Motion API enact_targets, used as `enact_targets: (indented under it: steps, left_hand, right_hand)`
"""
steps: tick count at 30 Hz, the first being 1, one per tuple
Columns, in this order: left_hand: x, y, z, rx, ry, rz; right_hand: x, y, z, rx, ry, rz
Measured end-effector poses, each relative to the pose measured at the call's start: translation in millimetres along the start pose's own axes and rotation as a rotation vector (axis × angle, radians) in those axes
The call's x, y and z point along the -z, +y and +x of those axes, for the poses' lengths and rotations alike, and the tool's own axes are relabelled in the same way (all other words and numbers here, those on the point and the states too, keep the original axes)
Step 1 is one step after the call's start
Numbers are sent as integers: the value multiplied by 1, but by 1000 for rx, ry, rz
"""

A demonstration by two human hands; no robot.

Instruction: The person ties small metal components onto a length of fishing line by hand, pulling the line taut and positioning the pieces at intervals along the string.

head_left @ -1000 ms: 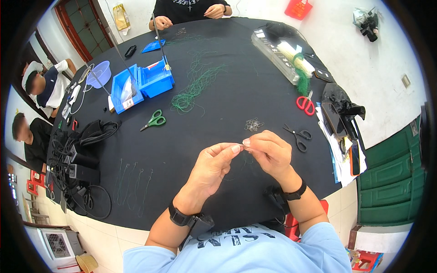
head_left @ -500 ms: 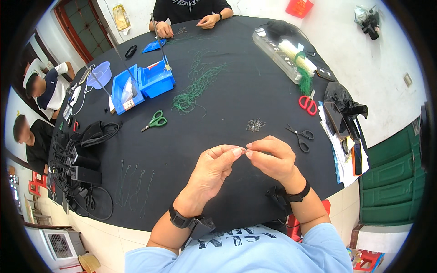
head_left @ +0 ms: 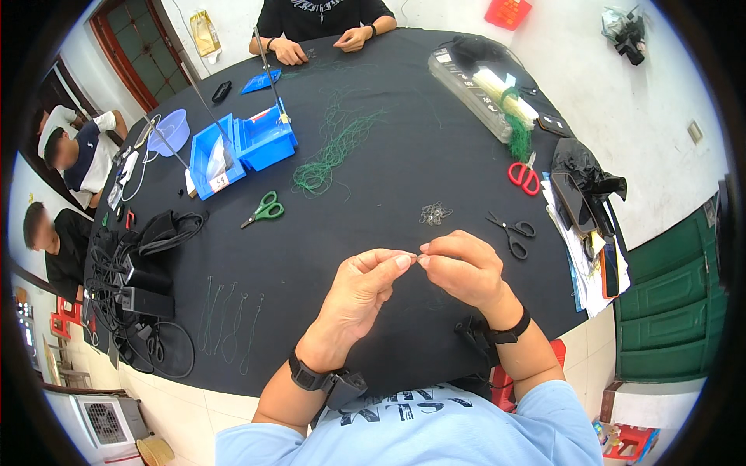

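From my feed: wearer has a light blue short-sleeved T-shirt (head_left: 435,427) with dark block lettering across the chest, forearms bare. Left hand (head_left: 361,291): black wrist strap (head_left: 311,378) with a chunky black box-shaped module clipped on the inner side. Right hand (head_left: 466,268): matching black band (head_left: 509,332), its black module sitting on the inside of the wrist. No gloves, no rings visible.

Whatever sits pinched between the fingertips of the left hand (head_left: 364,286) and right hand (head_left: 460,268), just below frame centre, is too small to identify.
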State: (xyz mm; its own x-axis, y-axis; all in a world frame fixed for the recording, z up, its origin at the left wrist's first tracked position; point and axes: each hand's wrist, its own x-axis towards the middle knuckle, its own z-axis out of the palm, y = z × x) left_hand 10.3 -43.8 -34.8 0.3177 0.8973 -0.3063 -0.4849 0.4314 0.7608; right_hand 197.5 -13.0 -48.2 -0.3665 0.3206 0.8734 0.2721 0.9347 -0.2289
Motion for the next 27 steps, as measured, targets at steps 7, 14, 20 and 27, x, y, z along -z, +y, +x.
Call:
enact_targets:
  steps: [7,14,20,27]
  left_hand:
    - [1,-2,1,-36,32,83]
    - [1,-2,5,-56,76,180]
    - [5,-2,6,-56,94,211]
    - [9,-9,20,-40,210,44]
  right_hand:
    - [-4,-6,-1,-368,46,278]
    - [-2,-8,-3,-926,13,790]
    - [-4,-7,2,-1082,-19,882]
    - [7,-11,1,-1485,-713,947]
